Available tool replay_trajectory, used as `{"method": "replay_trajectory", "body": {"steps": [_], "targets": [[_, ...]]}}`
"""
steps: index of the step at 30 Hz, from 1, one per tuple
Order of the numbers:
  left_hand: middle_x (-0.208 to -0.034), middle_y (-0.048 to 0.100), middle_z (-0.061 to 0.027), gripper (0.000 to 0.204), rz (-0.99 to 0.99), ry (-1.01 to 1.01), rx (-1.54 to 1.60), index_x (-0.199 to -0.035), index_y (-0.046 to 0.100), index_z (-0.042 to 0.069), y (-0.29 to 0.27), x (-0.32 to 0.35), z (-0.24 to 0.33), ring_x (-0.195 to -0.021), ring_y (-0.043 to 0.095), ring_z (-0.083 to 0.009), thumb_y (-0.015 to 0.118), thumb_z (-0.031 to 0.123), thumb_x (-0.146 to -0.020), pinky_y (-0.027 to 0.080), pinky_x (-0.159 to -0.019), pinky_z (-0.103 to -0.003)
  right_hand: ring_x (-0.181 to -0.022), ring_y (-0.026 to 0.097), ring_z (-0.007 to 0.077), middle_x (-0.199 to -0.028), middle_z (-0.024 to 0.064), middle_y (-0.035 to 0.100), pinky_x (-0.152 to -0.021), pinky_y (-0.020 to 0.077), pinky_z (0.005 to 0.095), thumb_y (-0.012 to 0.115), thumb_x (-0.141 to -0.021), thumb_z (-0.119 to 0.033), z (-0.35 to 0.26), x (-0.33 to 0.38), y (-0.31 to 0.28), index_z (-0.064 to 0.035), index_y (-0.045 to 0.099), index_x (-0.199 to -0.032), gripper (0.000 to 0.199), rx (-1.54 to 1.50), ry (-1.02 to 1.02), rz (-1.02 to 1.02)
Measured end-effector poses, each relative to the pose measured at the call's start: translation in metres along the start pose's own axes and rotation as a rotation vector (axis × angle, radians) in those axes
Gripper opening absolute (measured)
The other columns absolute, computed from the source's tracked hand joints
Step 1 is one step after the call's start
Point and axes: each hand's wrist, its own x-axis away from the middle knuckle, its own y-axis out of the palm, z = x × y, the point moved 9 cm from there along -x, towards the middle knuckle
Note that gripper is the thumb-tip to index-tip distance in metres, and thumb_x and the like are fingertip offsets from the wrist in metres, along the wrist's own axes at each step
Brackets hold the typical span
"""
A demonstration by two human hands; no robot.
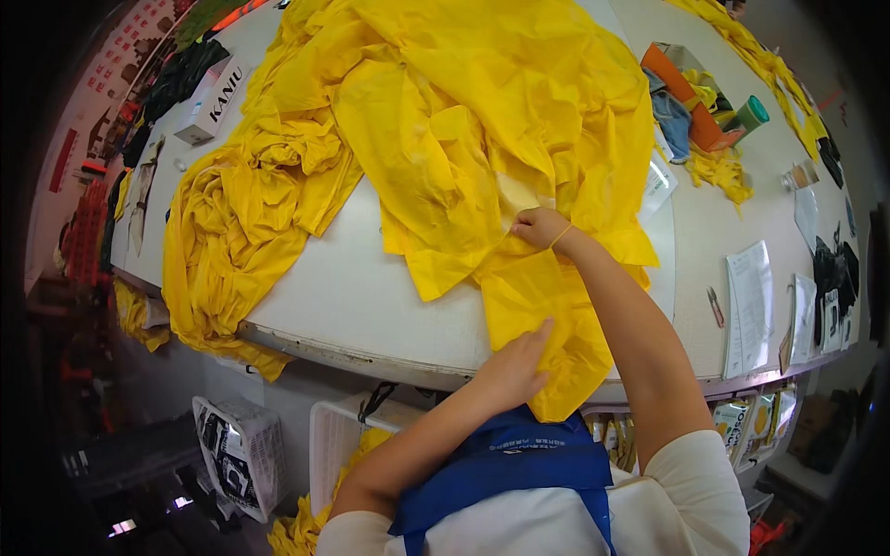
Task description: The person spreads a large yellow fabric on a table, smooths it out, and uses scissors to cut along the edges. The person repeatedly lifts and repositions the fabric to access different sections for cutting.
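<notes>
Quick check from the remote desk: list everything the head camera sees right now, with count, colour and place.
yellow fabric piece: one, yellow, spread over table centre, hanging off the near edge
bunched yellow fabric: one heap, yellow, table left
table: one, white, across the middle
white box: one, white, far left of table
orange tray: one, orange, far right, holding cloth scraps
green-capped cylinder: one, green, beside the tray
paper sheets: several, white, right near edge
white baskets: two, white, under the table
left hand: pressing the hanging fabric at the table edge
right hand: pinching the fabric on the table
</notes>
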Motion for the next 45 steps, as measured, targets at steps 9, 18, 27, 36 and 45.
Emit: {"method": "replay_trajectory", "body": {"steps": [9, 18, 27, 36, 45], "targets": [[-0.143, 0.032, -0.0165, 0.050, 0.019, 0.077, -0.462, -0.115, 0.055, 0.014, 0.016, -0.050, -0.027, -0.135, 0.023, -0.0356, 0.073, 0.023, -0.069, 0.021, -0.102, -0.063, -0.095, 0.051, 0.0298, -0.111, 0.0186, 0.052, -0.084, 0.0420, 0.0389, 0.067, -0.080, -0.010, 0.103, 0.272, -0.034, 0.0040, 0.048, -0.117, 0.044, 0.176, 0.327, 1.041], [-0.148, 0.027, -0.0163, 0.062, -0.366, 0.097, -0.040, -0.124, 0.046, 0.014, 0.041, -0.063, -0.060, -0.135, 0.030, -0.0318, 0.070, 0.015, -0.067, 0.026, -0.109, -0.043, -0.126, 0.043, 0.0316, -0.133, 0.0156, 0.047, -0.105, 0.0334, 0.0429, 0.064, -0.079, -0.010, 0.042, 0.215, 0.007, -0.0095, 0.049, -0.127, 0.050, -0.306, 0.029, 0.503], [-0.122, 0.052, -0.0130, 0.060, 0.474, -0.190, 0.542, -0.134, 0.039, 0.007, -0.060, -0.073, -0.088, -0.116, 0.048, -0.0266, 0.061, 0.005, -0.078, 0.038, -0.098, -0.035, -0.138, 0.026, 0.0330, -0.140, 0.0028, 0.045, -0.112, 0.0126, 0.0547, 0.057, -0.076, -0.014, -0.002, 0.184, 0.060, -0.0187, 0.064, -0.105, 0.030, 0.707, -0.352, -0.268], [-0.102, 0.063, -0.0092, 0.031, 0.236, 0.327, -0.390, -0.106, 0.063, 0.010, 0.002, -0.043, -0.039, -0.102, 0.057, -0.0262, 0.062, 0.028, -0.080, 0.044, -0.085, -0.041, -0.105, 0.057, 0.0340, -0.109, 0.0180, 0.061, -0.093, 0.0429, 0.0441, 0.051, -0.078, -0.002, 0.033, 0.180, 0.016, -0.0046, 0.060, -0.106, 0.030, 0.075, 0.039, 0.021], [-0.099, 0.062, -0.0121, 0.039, 0.223, -0.289, -0.334, -0.111, 0.059, 0.011, -0.023, -0.090, -0.049, -0.100, 0.057, -0.0297, 0.069, 0.029, -0.078, 0.044, -0.081, -0.044, -0.094, 0.058, 0.0282, -0.098, 0.0129, 0.061, -0.083, 0.0462, 0.0362, 0.055, -0.073, 0.007, 0.124, 0.258, -0.116, -0.0013, 0.059, -0.106, 0.034, 0.345, 0.040, 0.931]]}}
